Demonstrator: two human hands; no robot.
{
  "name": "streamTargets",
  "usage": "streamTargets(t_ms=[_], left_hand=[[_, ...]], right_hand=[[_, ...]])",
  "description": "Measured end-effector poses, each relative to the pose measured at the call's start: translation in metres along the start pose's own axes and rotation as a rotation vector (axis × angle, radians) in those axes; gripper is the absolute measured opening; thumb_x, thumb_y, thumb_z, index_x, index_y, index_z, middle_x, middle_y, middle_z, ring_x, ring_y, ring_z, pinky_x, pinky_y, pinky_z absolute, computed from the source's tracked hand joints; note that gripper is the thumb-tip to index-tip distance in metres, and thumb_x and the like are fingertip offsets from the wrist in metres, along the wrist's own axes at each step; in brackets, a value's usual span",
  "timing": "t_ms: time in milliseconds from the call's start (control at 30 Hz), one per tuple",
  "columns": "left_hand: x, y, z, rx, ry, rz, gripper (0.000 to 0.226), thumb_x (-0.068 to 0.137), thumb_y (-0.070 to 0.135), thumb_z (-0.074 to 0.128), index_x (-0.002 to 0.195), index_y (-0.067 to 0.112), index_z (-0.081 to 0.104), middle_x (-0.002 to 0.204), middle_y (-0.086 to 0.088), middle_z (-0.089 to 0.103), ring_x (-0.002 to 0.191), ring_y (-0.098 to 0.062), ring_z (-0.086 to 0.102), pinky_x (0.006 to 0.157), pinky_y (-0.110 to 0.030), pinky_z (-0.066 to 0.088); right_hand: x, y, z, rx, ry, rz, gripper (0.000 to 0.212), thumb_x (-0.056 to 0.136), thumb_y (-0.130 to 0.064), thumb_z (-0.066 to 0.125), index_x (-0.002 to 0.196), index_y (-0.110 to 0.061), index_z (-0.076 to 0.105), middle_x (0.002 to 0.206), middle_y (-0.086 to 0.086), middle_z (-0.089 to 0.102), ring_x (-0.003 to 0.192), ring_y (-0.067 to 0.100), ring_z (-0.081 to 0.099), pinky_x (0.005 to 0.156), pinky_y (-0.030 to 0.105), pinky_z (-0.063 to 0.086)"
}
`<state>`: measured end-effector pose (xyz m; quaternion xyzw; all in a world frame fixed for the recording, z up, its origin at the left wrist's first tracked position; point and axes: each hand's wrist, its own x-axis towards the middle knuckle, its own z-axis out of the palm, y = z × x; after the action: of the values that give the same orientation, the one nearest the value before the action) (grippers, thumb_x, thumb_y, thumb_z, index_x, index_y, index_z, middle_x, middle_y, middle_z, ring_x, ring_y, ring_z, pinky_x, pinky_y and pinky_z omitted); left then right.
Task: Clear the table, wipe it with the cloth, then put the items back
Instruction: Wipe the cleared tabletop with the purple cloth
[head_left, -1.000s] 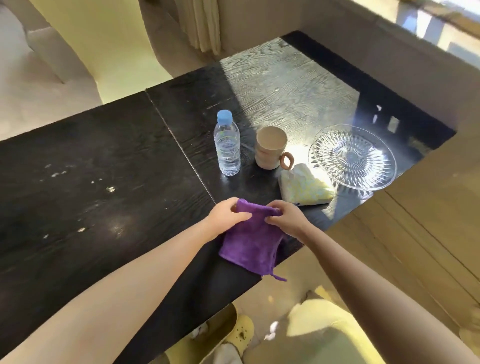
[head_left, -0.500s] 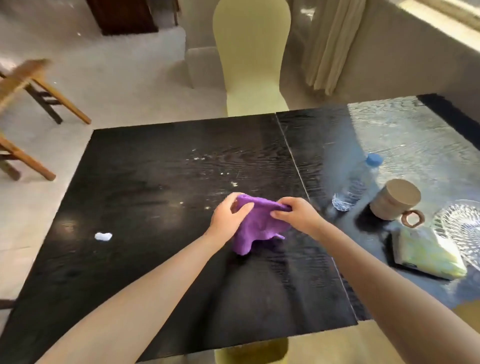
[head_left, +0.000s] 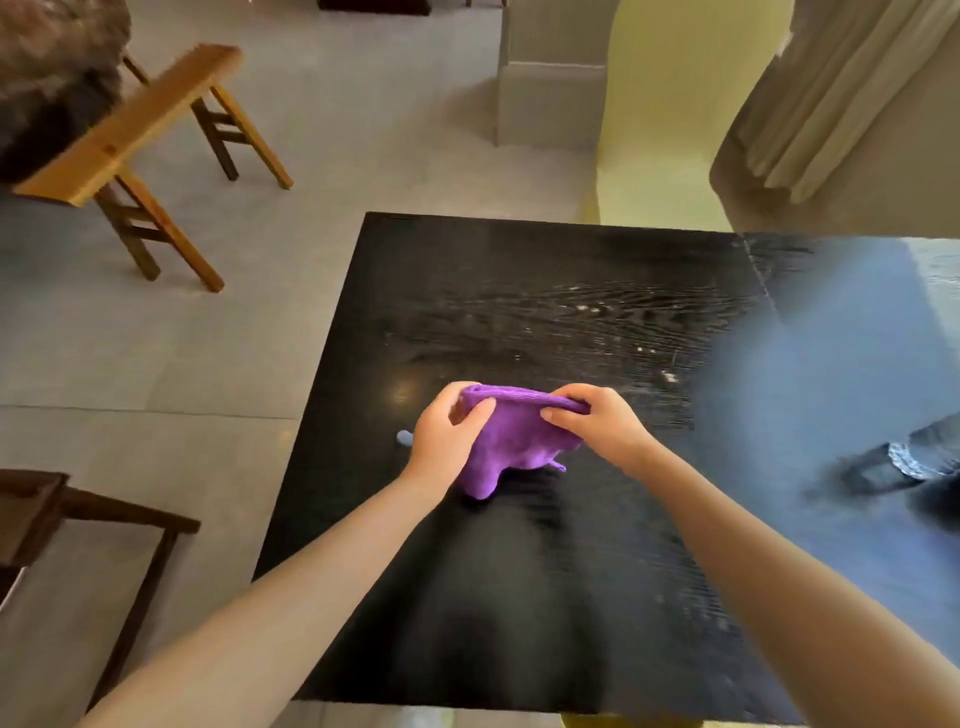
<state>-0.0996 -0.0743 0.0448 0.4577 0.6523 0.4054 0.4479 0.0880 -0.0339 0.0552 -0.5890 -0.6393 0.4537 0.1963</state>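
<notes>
A purple cloth is bunched between both hands over the left half of the black wooden table. My left hand pinches its left edge and my right hand pinches its top right edge. The cloth's lower end touches the tabletop. A small pale scrap lies on the table just left of my left hand. Pale specks dot the wood beyond the cloth. Only the blurred base of the water bottle shows at the right edge; cup, plate and packet are out of view.
A light wooden stool stands on the grey floor at the far left. A dark wooden stool sits at the near left. A yellow chair back rises behind the table, with a curtain at the far right.
My hands have carried the cloth leftward from the right part of the table to its left half. The view has swung left, so the cup, plate and packet have left the frame.
</notes>
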Motion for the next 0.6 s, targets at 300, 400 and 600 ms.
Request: streamTargets(t_ms=[300,400,600], left_hand=[[0.029,-0.052,-0.096,0.049,0.172,-0.182,0.020,0.089,0.020,0.062,0.108,0.015,0.059,0.099,0.002,0.063,0.095,-0.015,0.060,0.078,-0.022,0.046],[0.049,-0.081,-0.100,0.084,0.195,-0.254,0.033,0.086,0.015,0.065,0.117,0.014,0.055,0.110,-0.003,0.065,0.098,-0.017,0.061,0.080,-0.024,0.045],[0.074,-0.129,-0.096,0.301,0.230,-0.168,0.050,0.088,0.010,0.060,0.136,0.015,0.045,0.121,-0.003,0.064,0.118,-0.020,0.051,0.096,-0.029,0.041]], right_hand=[[0.055,-0.050,0.106,-0.065,-0.074,0.037,0.012,0.085,-0.019,0.064,0.093,-0.013,0.071,0.081,0.000,0.064,0.075,0.014,0.056,0.059,0.019,0.041],[0.078,-0.041,0.138,-0.198,-0.052,0.089,0.017,0.088,-0.019,0.059,0.098,-0.008,0.067,0.088,0.006,0.065,0.081,0.020,0.055,0.064,0.025,0.037],[0.090,-0.014,0.183,-0.773,0.190,-0.144,0.046,0.081,-0.016,0.064,0.125,-0.004,0.054,0.124,0.017,0.056,0.114,0.037,0.051,0.096,0.045,0.043]])
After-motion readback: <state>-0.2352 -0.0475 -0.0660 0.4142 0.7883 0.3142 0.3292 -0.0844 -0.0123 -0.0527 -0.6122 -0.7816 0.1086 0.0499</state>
